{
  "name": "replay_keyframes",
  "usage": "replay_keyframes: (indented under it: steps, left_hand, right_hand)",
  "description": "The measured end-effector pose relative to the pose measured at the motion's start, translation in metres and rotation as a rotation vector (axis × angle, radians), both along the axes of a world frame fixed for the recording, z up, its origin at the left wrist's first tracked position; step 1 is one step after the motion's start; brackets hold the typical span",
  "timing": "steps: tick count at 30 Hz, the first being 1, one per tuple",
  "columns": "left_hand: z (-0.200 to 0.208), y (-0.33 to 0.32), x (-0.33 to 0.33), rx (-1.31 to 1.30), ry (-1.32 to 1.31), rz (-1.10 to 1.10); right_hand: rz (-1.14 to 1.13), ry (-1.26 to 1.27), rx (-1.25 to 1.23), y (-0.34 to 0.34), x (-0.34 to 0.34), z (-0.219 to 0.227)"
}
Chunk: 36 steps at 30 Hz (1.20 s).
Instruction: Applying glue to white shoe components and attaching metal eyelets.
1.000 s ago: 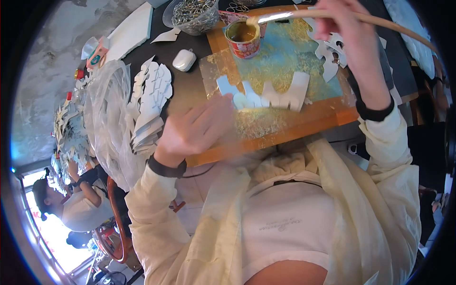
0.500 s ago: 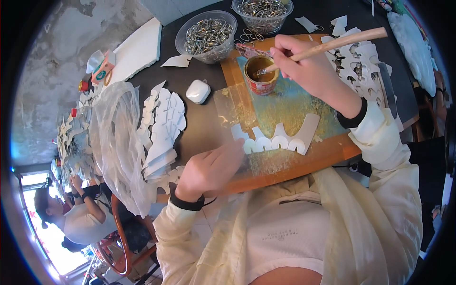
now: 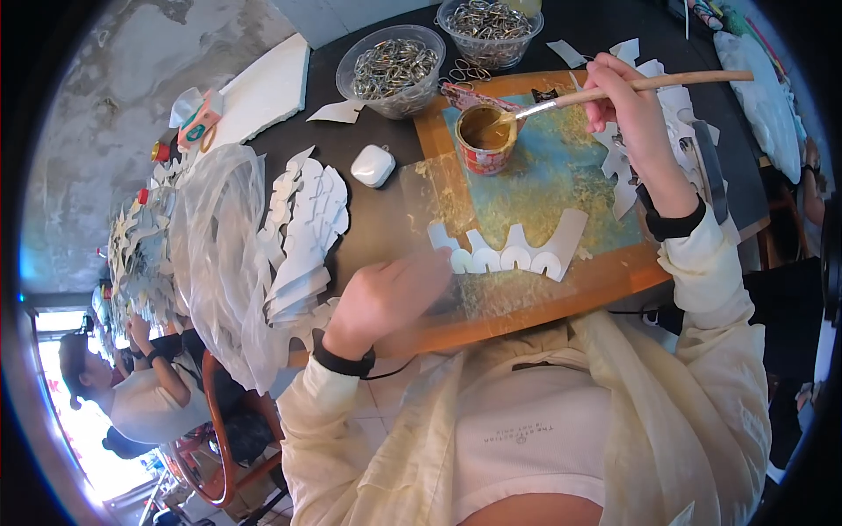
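Observation:
My right hand (image 3: 638, 123) grips a long wooden-handled brush (image 3: 688, 80), fingers closed around it. The brush's metal collar and glue-coated bristles slant over the right rim of a small round tub (image 3: 485, 159) with yellowish-brown paste inside. A white cut-out piece (image 3: 517, 248) with scalloped arches and several prongs lies flat on the stained work board (image 3: 561, 193), nearer to me. My left hand (image 3: 390, 294) is by that piece's left end; its fingers are smeared by motion, so whether they touch or pinch the piece is unclear.
Two clear bowls of metal rings (image 3: 396, 74) stand at the back. At left lie stacked white cut-outs (image 3: 307, 228), a white case (image 3: 373, 166) and a crumpled plastic bag (image 3: 219, 254). More cut-outs (image 3: 680, 131) lie at right. Another person (image 3: 158, 386) sits at far left.
My right hand has moved right and a little away from me, drawing the brush from inside the tub up to its right rim. My left hand stays by the cut-out.

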State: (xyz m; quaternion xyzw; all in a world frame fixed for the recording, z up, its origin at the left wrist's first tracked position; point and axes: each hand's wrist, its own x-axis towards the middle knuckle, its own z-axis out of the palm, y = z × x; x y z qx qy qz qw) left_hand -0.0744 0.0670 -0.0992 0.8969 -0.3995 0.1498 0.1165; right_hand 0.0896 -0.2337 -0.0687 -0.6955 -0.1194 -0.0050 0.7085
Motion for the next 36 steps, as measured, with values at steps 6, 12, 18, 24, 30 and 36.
replay_keyframes:
  steps: [6, 12, 18, 24, 30, 36]
  left_hand:
    - [-0.001, -0.002, -0.005, 0.005, -0.026, -0.009]
    - [-0.007, -0.001, -0.011, 0.03, -0.063, -0.054]
    - [-0.011, 0.002, -0.001, -0.049, -0.081, -0.109]
    - [-0.007, -0.003, 0.0, 0.034, -0.131, -0.072]
    - [-0.002, -0.007, -0.004, 0.051, -0.145, -0.062]
    - [-0.009, -0.005, -0.006, 0.048, -0.211, -0.073]
  right_hand:
    - [-0.06, 0.007, 0.016, -0.017, -0.015, -0.004]
    - [-0.057, -0.054, -0.011, -0.027, -0.034, -0.009]
    - [-0.04, -0.053, -0.103, -0.04, -0.105, -0.018]
    - [0.023, -0.136, -0.27, 0.004, -0.183, -0.024]
    - [0.122, -0.309, -0.441, 0.006, -0.187, -0.031]
    - [0.133, -0.31, -0.447, 0.014, -0.191, -0.04]
